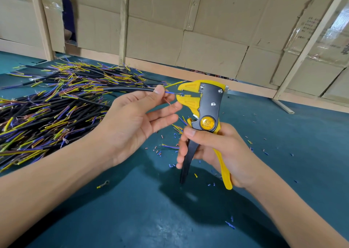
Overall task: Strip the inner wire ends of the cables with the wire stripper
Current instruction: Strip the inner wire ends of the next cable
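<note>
Blue inner wire (168, 92) of a black round cable (130, 89) sits with its tip between the yellow plastic jaws of the wire stripper (204, 104).

The left hand (132, 123) pinches the cable end between thumb and forefinger, just beside the jaws, while its other 3 fingers are stretched out and relaxed below; a thin bare copper strand (171, 102) hangs down from the same end. The right hand (211, 149) grips the 2 handles of the yellow and black stripper, 1 black and 1 yellow, with fingers curled around them, and holds the tool upright above the dark teal table mat (132, 210). Many short blue, yellow and pink insulation bits (230, 224) lie scattered on the mat. On the left is a big pile of black cables with yellow and blue ends (52, 108). Brown cardboard panels (207, 40) stand behind the table.
</note>
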{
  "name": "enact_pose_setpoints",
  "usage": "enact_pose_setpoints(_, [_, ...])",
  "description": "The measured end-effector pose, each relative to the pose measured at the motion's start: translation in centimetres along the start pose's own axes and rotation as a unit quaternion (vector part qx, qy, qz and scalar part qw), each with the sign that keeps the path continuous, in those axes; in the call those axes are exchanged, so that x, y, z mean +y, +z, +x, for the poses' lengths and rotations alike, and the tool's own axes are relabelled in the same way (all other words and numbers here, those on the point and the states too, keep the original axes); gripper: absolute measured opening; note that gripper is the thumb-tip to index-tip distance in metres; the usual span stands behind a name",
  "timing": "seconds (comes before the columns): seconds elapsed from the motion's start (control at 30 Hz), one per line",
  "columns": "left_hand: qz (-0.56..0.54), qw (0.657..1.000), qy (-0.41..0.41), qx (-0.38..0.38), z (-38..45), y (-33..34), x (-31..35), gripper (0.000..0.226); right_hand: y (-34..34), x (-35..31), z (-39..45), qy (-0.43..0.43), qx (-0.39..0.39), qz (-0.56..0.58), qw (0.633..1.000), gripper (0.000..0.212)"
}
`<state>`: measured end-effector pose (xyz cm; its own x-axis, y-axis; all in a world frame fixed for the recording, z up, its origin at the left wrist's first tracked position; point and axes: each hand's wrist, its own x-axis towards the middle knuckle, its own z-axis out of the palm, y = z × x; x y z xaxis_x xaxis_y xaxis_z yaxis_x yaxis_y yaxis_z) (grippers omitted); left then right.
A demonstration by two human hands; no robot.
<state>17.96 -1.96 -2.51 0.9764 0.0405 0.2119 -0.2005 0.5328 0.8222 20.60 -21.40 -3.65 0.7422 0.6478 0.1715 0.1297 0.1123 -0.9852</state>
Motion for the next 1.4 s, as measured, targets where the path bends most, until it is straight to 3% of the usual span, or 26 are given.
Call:
enact_pose_setpoints(0.7, [0.003, 0.999, 0.041, 0.022, -0.1, 0.6, -1.1, 0.022, 0.7, -0.1, 0.0, 0.0, 0.004, 0.002, 1.0, 0.017])
enact_pose_setpoints(1.2, [0.036, 0.996, 0.069, 0.032, -0.4, 0.9, -1.1, 0.027, 0.9, -0.8, -0.1, 0.047, 0.026, 0.007, 0.999, 0.018])
enact_pose_setpoints(1.4, [0.063, 0.996, 0.061, 0.028, -0.3, 0.8, -1.0, 0.024, 0.9, -0.6, -0.1, 0.043, 0.098, 0.001, 0.994, 0.025])
